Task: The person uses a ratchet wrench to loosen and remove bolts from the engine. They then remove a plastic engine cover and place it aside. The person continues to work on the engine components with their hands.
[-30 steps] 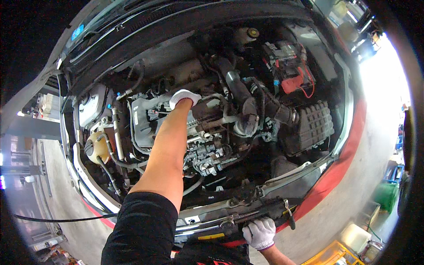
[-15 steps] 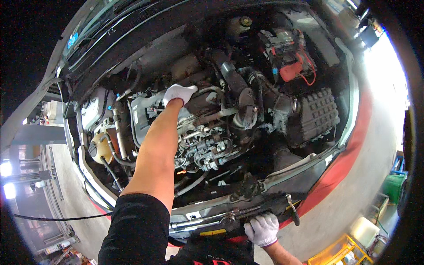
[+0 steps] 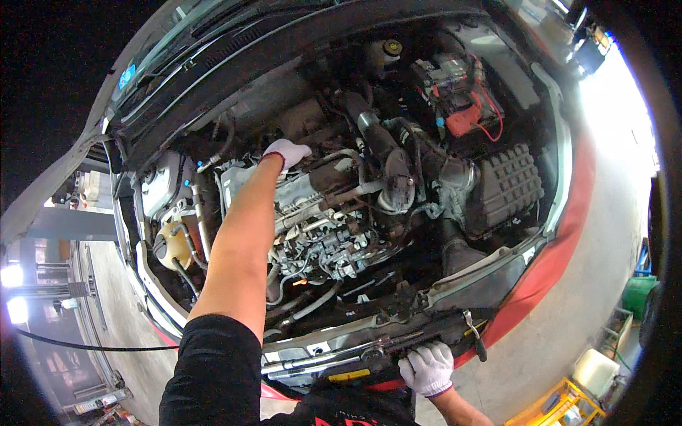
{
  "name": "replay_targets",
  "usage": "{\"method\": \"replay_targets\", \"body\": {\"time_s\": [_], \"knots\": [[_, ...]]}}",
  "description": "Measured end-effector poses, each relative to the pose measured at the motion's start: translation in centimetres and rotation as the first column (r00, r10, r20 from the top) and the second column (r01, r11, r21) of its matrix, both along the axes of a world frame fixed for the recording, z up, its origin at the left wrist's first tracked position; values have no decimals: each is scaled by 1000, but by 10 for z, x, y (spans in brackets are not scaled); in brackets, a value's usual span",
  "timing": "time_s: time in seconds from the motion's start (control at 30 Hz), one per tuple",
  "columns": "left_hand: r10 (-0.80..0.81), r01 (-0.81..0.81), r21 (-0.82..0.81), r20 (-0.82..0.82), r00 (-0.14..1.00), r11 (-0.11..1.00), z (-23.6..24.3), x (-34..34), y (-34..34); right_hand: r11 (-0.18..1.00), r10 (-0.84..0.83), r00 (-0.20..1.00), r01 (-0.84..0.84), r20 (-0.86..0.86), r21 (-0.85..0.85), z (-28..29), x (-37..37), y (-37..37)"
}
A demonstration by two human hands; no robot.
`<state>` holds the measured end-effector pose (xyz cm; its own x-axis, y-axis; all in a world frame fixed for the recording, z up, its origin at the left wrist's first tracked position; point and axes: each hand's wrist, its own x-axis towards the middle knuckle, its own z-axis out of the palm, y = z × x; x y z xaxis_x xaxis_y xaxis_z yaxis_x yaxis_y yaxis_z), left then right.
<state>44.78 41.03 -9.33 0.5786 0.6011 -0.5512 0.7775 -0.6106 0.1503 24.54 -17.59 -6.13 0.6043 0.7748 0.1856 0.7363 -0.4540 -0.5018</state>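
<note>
My left hand point(image 3: 287, 151), in a white knit glove, reaches far over the engine point(image 3: 327, 245) to its back edge. Its fingers point right and dip behind the grey engine cover area, so what they touch is hidden. Down at the front of the car, my right hand point(image 3: 428, 369), gloved the same way, has its fingers curled over the front edge point(image 3: 387, 348) of the engine bay. Just right of it lies a ratchet point(image 3: 475, 335) with a shiny head and a dark handle.
A battery point(image 3: 444, 78) with a red terminal cover sits at the back right, above a ribbed black air filter box point(image 3: 510, 186). A pale coolant tank point(image 3: 175, 246) stands at left. Red cloth point(image 3: 543, 284) drapes the right fender. A yellow rack point(image 3: 561, 405) is on the floor.
My left hand has dipped slightly lower behind the engine, its fingers less visible. The view has shifted a little. My right hand stays at the front edge.
</note>
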Motion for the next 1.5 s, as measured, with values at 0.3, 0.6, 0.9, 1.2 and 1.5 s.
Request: {"method": "replay_targets", "body": {"time_s": [0.3,0.6,0.9,1.2,1.5], "knots": [[-167,166,19,161,973,986,-16,-23,18,998,11,999,-13,-36,-54,6,1,2],[-479,463,129,154,864,877,-15,-15,6,999,12,999,-14,-47,-52,3,-1,0],[-575,566,183,-3,818,804,-4,-9,0,1000,9,1000,-9,-9,-18,2,-1,0],[-550,541,143,32,834,829,-1,-15,1,1000,0,1000,-1,-20,-19,4,1,-1],[-479,477,69,10,878,876,28,-5,-8,1000,10,1000,-10,-18,-25,4,1,0]]}}
